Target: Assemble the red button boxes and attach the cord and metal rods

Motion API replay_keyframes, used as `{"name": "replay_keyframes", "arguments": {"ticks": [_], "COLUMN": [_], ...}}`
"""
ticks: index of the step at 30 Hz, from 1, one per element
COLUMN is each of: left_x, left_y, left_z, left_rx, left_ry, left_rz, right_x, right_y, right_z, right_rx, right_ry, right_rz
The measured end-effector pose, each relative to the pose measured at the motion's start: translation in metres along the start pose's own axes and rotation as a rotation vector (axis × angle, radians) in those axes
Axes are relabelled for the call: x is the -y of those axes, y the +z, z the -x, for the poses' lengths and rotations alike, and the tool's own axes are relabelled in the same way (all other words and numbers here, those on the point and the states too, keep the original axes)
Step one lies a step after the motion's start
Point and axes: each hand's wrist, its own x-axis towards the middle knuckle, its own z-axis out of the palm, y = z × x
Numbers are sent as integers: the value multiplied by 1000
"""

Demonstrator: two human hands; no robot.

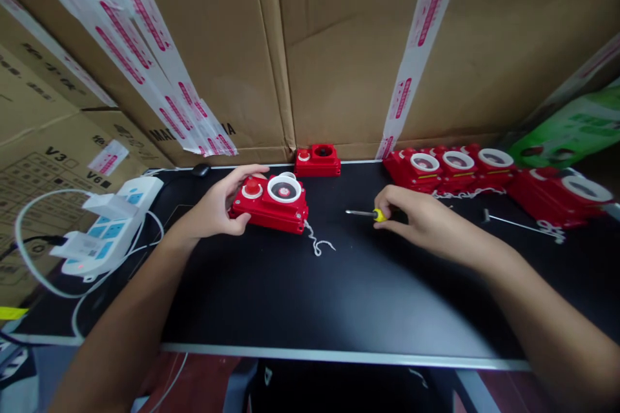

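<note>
My left hand [225, 203] grips the left end of a red box-shaped device [276, 214], thumb in front and fingers behind. On its face are a red dome button and a round part with a white ring. A pale twisted cord [317, 242] trails from its right end onto the table. To the right, my right hand [407, 214] is closed around the yellow handle of a screwdriver [363, 213]. The metal shaft points left, toward the device but apart from it. Most of the handle is hidden in my fingers.
Behind stands a similar red box [317, 161] with a dark round opening. Several more red devices [450, 168] sit at the right, near a thin metal rod [518, 224] and a green bag [571, 132]. A white power strip [113, 229] with cables lies left. Cardboard [339, 51] walls the black table [310, 297].
</note>
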Motion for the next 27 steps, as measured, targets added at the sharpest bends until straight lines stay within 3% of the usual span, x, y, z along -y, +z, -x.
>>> {"name": "replay_keyframes", "arguments": {"ticks": [5, 8, 12, 17, 21, 23, 27], "left_x": [-6, -9, -11, -10, -8, -10, -18], "left_y": [-2, 0, 4, 5, 5, 6, 11], "left_z": [1, 0, -1, -3, -4, -4, -2], "left_rx": [155, 213, 172, 153, 188, 261, 395], "left_ry": [20, 52, 60, 33, 10, -24, -55], "left_rz": [-50, -99, -74, -8, 64, 73, 23], "right_x": [-1, 7, 34, 57, 42, 28, 8], "right_y": [11, 17, 40, 72, 47, 22, -19], "right_z": [-1, -2, -5, -10, -9, -6, 1], "right_rx": [95, 62, -87, -10, 13, -95, -402], "right_ry": [36, -23, -150, -208, -236, -145, 189], "right_rz": [140, 186, 185, 199, 63, -12, -144]}}
